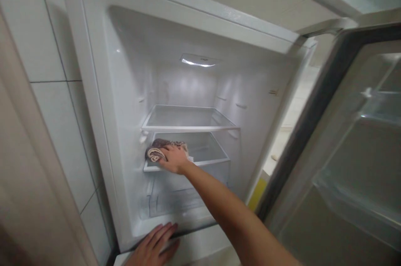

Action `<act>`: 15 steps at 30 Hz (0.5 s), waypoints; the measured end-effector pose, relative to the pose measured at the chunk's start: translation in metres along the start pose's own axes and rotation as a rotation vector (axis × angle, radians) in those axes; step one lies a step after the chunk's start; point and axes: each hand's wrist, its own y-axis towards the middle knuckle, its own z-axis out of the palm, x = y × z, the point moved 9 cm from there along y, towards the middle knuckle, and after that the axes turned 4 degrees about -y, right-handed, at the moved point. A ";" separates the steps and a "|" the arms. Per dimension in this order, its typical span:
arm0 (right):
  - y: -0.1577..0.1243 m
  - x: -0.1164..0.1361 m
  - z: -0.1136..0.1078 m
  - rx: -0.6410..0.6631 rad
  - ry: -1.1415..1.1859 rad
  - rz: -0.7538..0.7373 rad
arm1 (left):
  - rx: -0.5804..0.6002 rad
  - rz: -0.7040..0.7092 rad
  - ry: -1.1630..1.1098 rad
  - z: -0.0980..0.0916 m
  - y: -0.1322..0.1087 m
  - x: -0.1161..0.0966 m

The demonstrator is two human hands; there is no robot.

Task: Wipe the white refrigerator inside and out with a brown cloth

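Observation:
Inside an open fridge, my right hand (175, 158) is closed over a folded, patterned brown-and-cream cloth (156, 154). The cloth lies on the left part of the lower glass shelf (216, 155), pressed under my palm and fingers. My left hand (156, 246) rests with its fingers stretched out on the front bottom edge of the fridge (203, 239). Above the cloth is the upper glass shelf (191, 120). Beneath the lower shelf sits a clear drawer (175, 199), partly covered by my right forearm.
The fridge door (354, 140) stands open at the right, with clear door bins (360, 203). A light (199, 62) glows on the fridge ceiling. White tiles (59, 128) run close along the left side. Small shelf supports (240, 105) stick out from the inner walls.

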 end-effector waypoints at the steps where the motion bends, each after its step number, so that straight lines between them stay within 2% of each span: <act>1: -0.018 -0.007 -0.005 -0.007 -0.028 0.022 | 0.008 -0.007 -0.006 0.002 -0.001 -0.001; 3: -0.057 -0.033 -0.022 -0.038 -0.110 0.139 | 0.005 -0.020 -0.001 0.002 -0.001 -0.002; 5: -0.100 -0.067 -0.042 -0.070 -0.182 0.331 | 0.000 -0.026 -0.003 0.000 0.000 -0.002; 8: -0.172 -0.102 -0.066 -0.113 -0.070 0.572 | 0.009 -0.030 -0.039 -0.010 0.004 0.001; 10: -0.224 -0.113 -0.074 -0.184 0.172 0.677 | -0.006 -0.012 -0.063 -0.021 0.007 0.001; 12: -0.279 -0.116 -0.082 -0.323 0.361 0.770 | -0.033 0.018 -0.076 -0.030 0.010 -0.001; 13: -0.305 -0.114 -0.088 -0.418 0.376 0.802 | -0.046 0.028 -0.078 -0.032 0.011 -0.002; 15: -0.345 -0.105 -0.108 -0.613 0.244 0.787 | -0.080 0.030 -0.074 -0.033 0.015 -0.004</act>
